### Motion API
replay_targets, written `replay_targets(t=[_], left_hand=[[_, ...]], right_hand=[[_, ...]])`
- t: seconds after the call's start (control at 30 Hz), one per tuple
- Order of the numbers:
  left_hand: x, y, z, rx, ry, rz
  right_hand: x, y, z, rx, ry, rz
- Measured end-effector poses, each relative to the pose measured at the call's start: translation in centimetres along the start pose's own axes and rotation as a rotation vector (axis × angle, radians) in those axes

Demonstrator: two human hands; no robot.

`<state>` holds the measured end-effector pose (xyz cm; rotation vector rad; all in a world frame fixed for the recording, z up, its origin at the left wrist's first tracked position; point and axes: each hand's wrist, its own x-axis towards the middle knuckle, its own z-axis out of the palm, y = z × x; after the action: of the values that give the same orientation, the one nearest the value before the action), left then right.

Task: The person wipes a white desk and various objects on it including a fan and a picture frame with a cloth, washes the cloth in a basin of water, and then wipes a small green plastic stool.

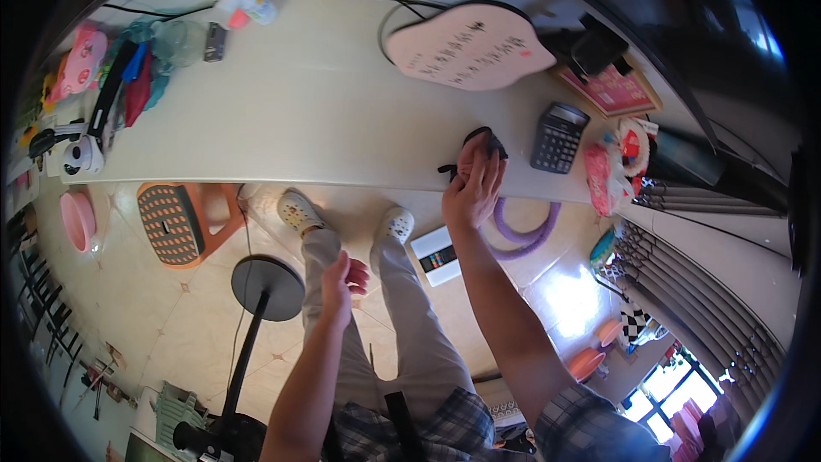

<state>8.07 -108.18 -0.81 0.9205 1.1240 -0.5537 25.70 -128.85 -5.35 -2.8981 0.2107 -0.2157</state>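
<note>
My right hand (pixel 476 192) rests at the front edge of a white tabletop (pixel 288 109). Its fingers lie over a small pinkish fabric item (pixel 473 149) with black trim, pressing it to the surface. The palm hides part of this item, so its exact kind is unclear. A black desk calculator (pixel 560 138) sits just right of that hand. Nothing is in my left hand (pixel 343 279), which hangs in the air over my legs with its fingers loosely bent and apart.
A pink board (pixel 471 45) with writing stands at the back, beside a framed picture (pixel 609 86). Bagged goods (pixel 616 167) lie at the right end. Below are an orange stool (pixel 186 224), a black round stand base (pixel 267 287), a purple ring (pixel 529 244) and a white device (pixel 436 256).
</note>
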Motion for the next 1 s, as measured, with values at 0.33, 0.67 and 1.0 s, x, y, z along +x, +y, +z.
replay_targets(t=[0.33, 0.67, 1.0], left_hand=[[0.3, 1.7, -9.5, -0.137, 0.047, -0.032], [-1.1, 4.6, -19.0, -0.226, 0.168, -0.013], [-1.0, 10.7, -14.6, -0.415, -0.037, -0.083]], right_hand=[[3.1, -20.8, 5.9, 0.055, -0.055, -0.228], [4.2, -32.6, 9.6, 0.033, -0.077, -0.361], [-6.4, -26.6, 0.2, 0.552, -0.539, -0.418]])
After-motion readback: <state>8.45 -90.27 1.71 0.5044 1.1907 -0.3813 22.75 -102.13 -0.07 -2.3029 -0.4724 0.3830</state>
